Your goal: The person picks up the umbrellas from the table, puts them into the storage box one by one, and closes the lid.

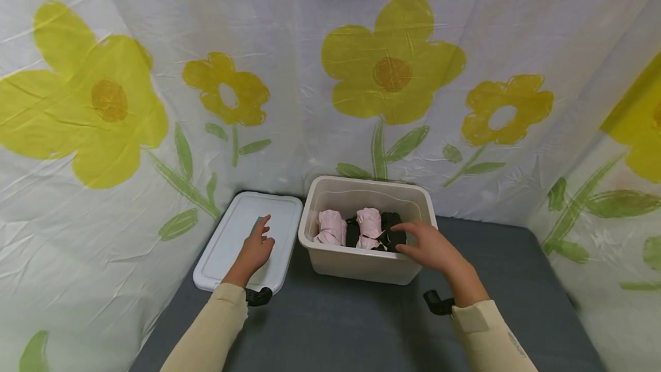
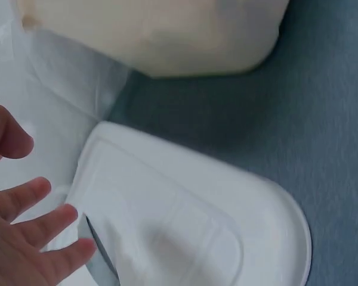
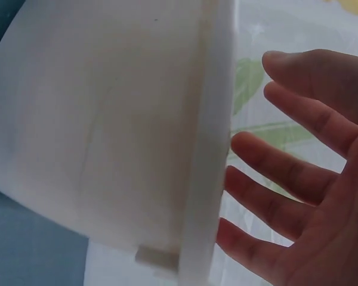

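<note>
A beige plastic storage bin (image 1: pixel 361 266) stands without its lid against the back wall. Inside lie two pink rolled bundles (image 1: pixel 331 226) and black bundles (image 1: pixel 393 228), their exact kind unclear. My right hand (image 1: pixel 431 247) hovers over the bin's near right rim, fingers spread and holding nothing. In the right wrist view its fingertips are close to the rim (image 3: pixel 212 149); whether they touch I cannot tell. To the left, a white lid (image 1: pixel 232 217) lies flat. Above it is my left hand (image 1: pixel 256 251), fingers loosely extended, gripping nothing. A grey-blue patch (image 2: pixel 101 262) shows on the lid beside those fingers.
Dark grey cloth (image 1: pixel 341 326) covers the table. A white curtain (image 1: pixel 299 131) printed with yellow flowers hangs behind and at both sides, right by the bin and lid. Black wrist mounts (image 1: pixel 439 303) stick out at both cuffs.
</note>
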Available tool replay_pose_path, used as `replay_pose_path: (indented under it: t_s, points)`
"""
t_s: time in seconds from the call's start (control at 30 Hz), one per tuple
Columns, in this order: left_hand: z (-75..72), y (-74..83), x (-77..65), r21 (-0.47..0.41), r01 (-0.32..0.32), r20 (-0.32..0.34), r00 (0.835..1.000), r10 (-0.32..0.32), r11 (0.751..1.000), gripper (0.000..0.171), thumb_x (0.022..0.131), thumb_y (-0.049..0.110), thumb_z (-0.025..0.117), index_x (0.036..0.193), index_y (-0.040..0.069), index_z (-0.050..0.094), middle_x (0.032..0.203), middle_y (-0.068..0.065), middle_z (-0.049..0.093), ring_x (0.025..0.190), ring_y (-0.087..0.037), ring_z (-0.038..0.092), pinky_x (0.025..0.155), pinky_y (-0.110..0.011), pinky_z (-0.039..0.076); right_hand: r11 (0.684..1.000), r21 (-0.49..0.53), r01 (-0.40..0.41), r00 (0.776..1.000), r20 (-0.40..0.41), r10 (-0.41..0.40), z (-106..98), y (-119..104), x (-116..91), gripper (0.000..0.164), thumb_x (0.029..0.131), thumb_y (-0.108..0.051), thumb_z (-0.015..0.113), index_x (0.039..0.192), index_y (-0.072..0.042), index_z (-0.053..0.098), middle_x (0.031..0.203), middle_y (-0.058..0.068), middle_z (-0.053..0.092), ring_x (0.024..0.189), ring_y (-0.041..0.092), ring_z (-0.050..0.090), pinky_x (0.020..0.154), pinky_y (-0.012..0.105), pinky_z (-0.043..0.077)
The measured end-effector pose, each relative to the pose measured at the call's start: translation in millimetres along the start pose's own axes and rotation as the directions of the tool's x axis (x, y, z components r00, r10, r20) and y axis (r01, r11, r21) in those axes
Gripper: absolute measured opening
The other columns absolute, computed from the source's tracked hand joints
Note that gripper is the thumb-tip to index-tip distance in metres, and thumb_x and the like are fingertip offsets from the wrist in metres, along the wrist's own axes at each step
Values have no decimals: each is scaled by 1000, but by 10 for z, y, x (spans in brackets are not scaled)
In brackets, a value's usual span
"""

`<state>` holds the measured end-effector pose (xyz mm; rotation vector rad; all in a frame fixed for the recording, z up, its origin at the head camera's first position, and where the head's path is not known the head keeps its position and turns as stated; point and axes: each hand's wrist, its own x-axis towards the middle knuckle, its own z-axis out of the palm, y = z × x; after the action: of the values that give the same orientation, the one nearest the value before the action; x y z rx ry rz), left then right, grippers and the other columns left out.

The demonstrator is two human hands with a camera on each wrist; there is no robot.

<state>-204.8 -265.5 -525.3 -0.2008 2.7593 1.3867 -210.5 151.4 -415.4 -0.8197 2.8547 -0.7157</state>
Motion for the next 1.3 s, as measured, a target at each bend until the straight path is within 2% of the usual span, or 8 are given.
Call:
replay_pose_path:
  t_s: [0.17, 0.4, 0.67, 0.9, 1.13, 1.3]
  points:
    - [-19, -134, 0, 89, 22, -21, 1000, -20, 996, 66, 96, 20, 39, 157, 17, 13, 153, -25, 32, 135, -46, 38, 98, -57, 41, 1000, -27, -4, 1000, -25, 3, 68, 37, -68, 43, 88, -22, 69, 129, -9, 61, 126, 18, 59, 113, 38, 58, 92, 56, 47]
    - [8, -289, 48, 191, 5, -94, 995, 13, 982, 68, 91, 15, 45, 153, 3, 21, 142, -35, 40, 125, -51, 46, 96, -59, 41, 997, -78, 9, 995, -98, -17, 176, 47, -163, 37, 88, -25, 69, 121, -10, 66, 116, 12, 63, 101, 32, 63, 85, 51, 51]
    - [15, -361, 113, 292, 32, -138, 990, 9, 956, 67, 90, 14, 46, 151, -2, 24, 139, -37, 42, 122, -53, 46, 96, -62, 41, 985, -171, 2, 979, -201, -37, 269, 51, -299, 23, 82, -21, 75, 104, -14, 73, 97, 3, 66, 83, 23, 63, 74, 46, 50]
    - [-12, -384, 192, 393, 102, -159, 986, -41, 914, 67, 87, 17, 46, 149, 1, 28, 131, -36, 49, 110, -56, 53, 83, -68, 43, 979, -204, -11, 946, -318, -56, 411, 75, -355, 20, 76, -17, 80, 95, -17, 73, 91, 1, 65, 84, 24, 63, 78, 53, 47]
    - [-36, -339, 219, 446, 141, -125, 988, -95, 884, 65, 87, 21, 47, 145, -3, 31, 124, -39, 50, 112, -57, 47, 85, -69, 39, 975, -224, 6, 904, -415, -101, 519, 119, -383, 23, 74, -17, 83, 94, -19, 73, 89, -1, 65, 83, 22, 63, 77, 49, 48]
    - [-30, -310, 238, 465, 141, -131, 987, -90, 874, 64, 88, 23, 50, 142, -7, 34, 122, -39, 49, 113, -57, 44, 87, -70, 36, 976, -216, 27, 885, -449, -124, 540, 145, -378, 23, 74, -16, 82, 94, -20, 73, 88, 1, 65, 82, 22, 62, 75, 49, 47]
